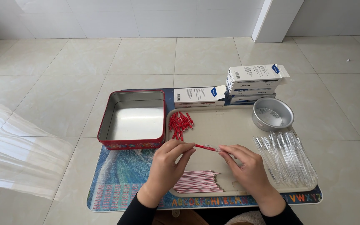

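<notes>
Both hands meet over the tray (230, 125). Red pen (206, 147) is pinched between left hand (167, 166) and right hand (246, 166) fingertips, long axis left-right, equally near both.

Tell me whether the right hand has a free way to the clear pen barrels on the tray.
Probably yes. The right hand lies just beside the clear barrels on the same tray, with nothing between them. But its fingers pinch one end of a red refill, so they are occupied.
</notes>
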